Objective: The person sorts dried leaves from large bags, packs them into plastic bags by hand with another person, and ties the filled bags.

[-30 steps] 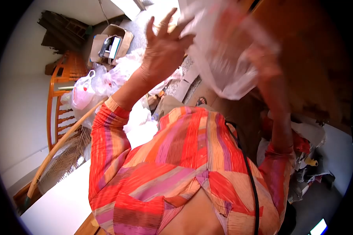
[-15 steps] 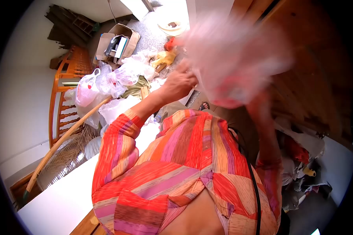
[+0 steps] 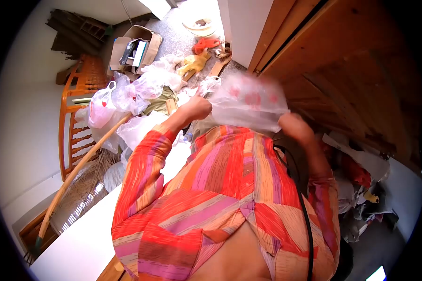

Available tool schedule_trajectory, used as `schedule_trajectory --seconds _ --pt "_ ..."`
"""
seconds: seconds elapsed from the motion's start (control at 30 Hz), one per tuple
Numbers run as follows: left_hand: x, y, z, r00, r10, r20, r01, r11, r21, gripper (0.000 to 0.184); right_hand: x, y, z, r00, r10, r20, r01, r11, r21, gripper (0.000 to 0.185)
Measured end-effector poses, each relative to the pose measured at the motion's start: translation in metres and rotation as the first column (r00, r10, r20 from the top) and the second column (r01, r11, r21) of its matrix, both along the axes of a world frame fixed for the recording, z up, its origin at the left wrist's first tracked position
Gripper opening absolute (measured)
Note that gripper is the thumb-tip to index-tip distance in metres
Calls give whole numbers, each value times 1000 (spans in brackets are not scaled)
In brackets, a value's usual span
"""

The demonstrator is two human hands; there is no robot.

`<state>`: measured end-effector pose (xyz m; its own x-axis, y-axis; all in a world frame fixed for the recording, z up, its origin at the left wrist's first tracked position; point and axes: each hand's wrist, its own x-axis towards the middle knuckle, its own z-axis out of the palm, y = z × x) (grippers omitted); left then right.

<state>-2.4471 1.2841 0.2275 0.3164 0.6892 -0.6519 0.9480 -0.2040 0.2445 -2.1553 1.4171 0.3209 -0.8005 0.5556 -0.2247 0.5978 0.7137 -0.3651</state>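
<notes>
A whitish plastic bag with red print (image 3: 248,100) is stretched between my two hands in front of my striped shirt. My left hand (image 3: 197,108) is closed on its left edge. At the bag's right edge, my right hand (image 3: 294,126) is closed on the plastic. The far side of the bag is blurred by motion. Left of my left hand lies a heap of white and pink plastic bags (image 3: 147,86).
A cardboard box (image 3: 147,36) stands beyond a wooden chair (image 3: 72,110). Yellow (image 3: 192,63) and red bags (image 3: 205,45) lie near a pale basin (image 3: 199,27). Wooden panels (image 3: 342,61) rise at the right, above more bags (image 3: 356,175). A curved pole (image 3: 75,173) leans at the left.
The bag has come down from a blurred swing and is now spread between both hands. My right hand has moved down and left, and my left hand has moved slightly left and lower, now closed.
</notes>
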Motion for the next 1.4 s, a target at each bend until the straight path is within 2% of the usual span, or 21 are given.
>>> schedule_trajectory --seconds 0.07,0.17,0.27,0.33,0.37,0.4,0.43,0.47,0.53,0.6,0.63,0.67,0.73,0.87,0.93,1.1,1.17,1.2,1.3,1.37,1.4 --pt "-5 3 -4 940 93 329 -253 839 483 14 7 15 -28 947 125 -295 -104 991 86 20" --pt "5 36 108 859 266 437 -509 532 677 25 -14 20 61 850 67 -523 52 977 208 29" --pt "16 40 181 827 77 557 -559 3 829 28 8 32 18 846 -18 -533 136 974 182 20" --pt "1 40 81 787 -56 615 -599 167 783 25 8 23 -18 917 -53 -395 144 968 204 16" --pt "-4 39 41 888 244 390 -439 702 561 24 -4 20 -32 965 -16 -262 89 959 269 14" --pt "-2 34 10 949 316 18 -317 948 21 23 6 9 -49 967 -17 -255 87 960 265 14" --pt "0 14 -8 957 252 143 -263 963 62 20 22 -3 -66 996 81 -42 -85 992 -94 18" --pt "-4 6 -19 952 170 253 -208 969 130 17 27 0 -77 965 238 113 -165 879 -448 22" --pt "-17 26 -14 809 121 575 -325 908 265 16 18 19 -41 976 -100 -195 -42 790 -612 23" --pt "-24 59 42 507 337 793 -465 882 -77 25 17 38 3 850 -405 -336 -56 565 -823 22" --pt "-23 67 73 253 401 880 -512 827 -230 28 18 60 17 816 -551 -175 18 326 -945 19" --pt "-33 76 70 273 305 912 -584 806 -94 30 37 85 -15 714 -576 -399 -41 535 -844 20" --pt "-51 101 76 -103 364 926 -500 786 -364 34 45 103 -35 578 -536 -616 -73 718 -693 21" --pt "-37 122 75 -68 315 947 -728 633 -262 24 42 93 -39 479 -752 -453 -354 307 -884 25" --pt "-24 128 59 -653 521 550 -369 415 -831 23 38 79 -67 499 -862 -82 -411 -152 -899 29" --pt "20 91 58 -636 579 510 -408 309 -859 32 60 14 -116 519 -853 59 -133 -149 -980 30" --pt "28 76 66 -635 595 493 -408 284 -868 31 61 8 -111 481 -817 317 -258 -478 -840 32" --pt "35 62 74 -625 604 495 -420 274 -865 31 62 4 -105 465 -827 316 -265 -471 -842 32" --pt "39 30 93 -596 627 502 -457 249 -854 31 71 -33 -66 355 -918 178 -261 -280 -924 37" --pt "30 13 101 -527 663 531 -509 255 -822 31 78 -52 -30 511 -837 -193 -325 20 -946 50" --pt "23 5 102 -462 697 549 -531 279 -800 30 86 -50 -34 516 -835 -191 -327 13 -945 50"
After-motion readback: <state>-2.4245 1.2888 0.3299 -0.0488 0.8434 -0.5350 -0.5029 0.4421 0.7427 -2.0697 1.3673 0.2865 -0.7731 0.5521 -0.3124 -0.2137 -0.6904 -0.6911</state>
